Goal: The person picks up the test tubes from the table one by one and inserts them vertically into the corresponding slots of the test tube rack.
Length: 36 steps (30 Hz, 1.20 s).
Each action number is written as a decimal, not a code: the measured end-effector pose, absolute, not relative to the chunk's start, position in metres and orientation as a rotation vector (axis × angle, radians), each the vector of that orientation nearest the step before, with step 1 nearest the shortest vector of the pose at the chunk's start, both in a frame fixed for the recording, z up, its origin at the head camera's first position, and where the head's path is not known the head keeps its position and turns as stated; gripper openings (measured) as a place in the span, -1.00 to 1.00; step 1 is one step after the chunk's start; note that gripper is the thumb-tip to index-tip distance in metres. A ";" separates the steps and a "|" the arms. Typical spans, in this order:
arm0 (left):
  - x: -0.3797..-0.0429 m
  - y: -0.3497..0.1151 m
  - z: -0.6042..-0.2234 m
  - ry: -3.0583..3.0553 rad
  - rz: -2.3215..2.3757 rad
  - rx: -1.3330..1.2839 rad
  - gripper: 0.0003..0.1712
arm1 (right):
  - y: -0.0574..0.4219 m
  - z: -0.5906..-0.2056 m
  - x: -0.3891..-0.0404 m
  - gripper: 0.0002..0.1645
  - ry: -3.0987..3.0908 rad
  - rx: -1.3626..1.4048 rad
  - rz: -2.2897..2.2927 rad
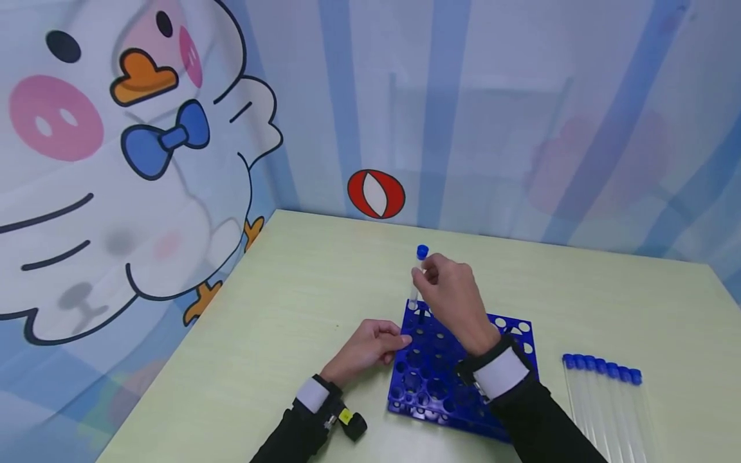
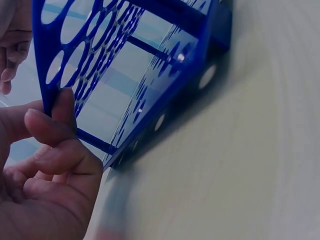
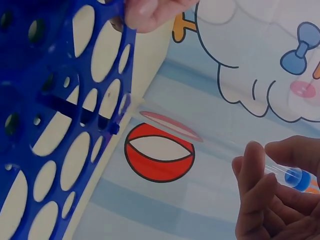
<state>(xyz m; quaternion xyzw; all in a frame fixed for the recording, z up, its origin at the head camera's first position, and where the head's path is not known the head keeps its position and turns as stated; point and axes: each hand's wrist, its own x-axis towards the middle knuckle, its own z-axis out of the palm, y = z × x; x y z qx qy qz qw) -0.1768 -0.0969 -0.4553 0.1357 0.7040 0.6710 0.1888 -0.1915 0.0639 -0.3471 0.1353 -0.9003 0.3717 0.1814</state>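
My right hand [image 1: 454,299] pinches a clear test tube [image 3: 215,142] just below its blue cap [image 1: 422,251]. The tube stands nearly upright, its lower end at the far left corner of a blue test tube rack [image 1: 437,366]; whether the tip has entered a hole I cannot tell. With thumb and fingers, my left hand [image 1: 370,347] grips the rack's left edge. Seen from the side, the rack [image 2: 175,85] shows its perforated plates joined by thin posts. My right forearm hides part of the rack in the head view.
Several capped test tubes [image 1: 604,411] lie side by side on the pale table [image 1: 324,270], right of the rack. Behind the table hangs a cartoon-printed backdrop [image 1: 486,128], with a large white bird on the left.
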 end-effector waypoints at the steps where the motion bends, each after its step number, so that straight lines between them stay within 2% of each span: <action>1: -0.176 -0.097 -0.453 1.973 1.889 0.385 -0.71 | 0.064 -0.348 -0.191 -0.72 -2.556 0.383 1.047; 8: -0.170 -0.095 -0.443 1.959 1.887 0.412 -0.69 | 0.064 -0.359 -0.192 -0.75 -2.653 0.358 1.024; 21: -0.177 -0.093 -0.462 1.997 1.865 0.382 -0.67 | 0.066 -0.370 -0.194 -0.75 -2.760 0.320 1.048; 24: -0.177 -0.093 -0.461 1.988 1.864 0.369 -0.68 | 0.067 -0.370 -0.193 -0.69 -2.794 0.325 1.018; 30: -0.172 -0.093 -0.452 1.952 1.870 0.386 -0.70 | 0.079 -0.367 -0.182 -0.41 -2.877 0.311 0.944; 36: -0.168 -0.096 -0.441 1.972 1.844 0.383 -0.69 | 0.117 -0.359 -0.165 -0.45 -2.869 0.258 0.988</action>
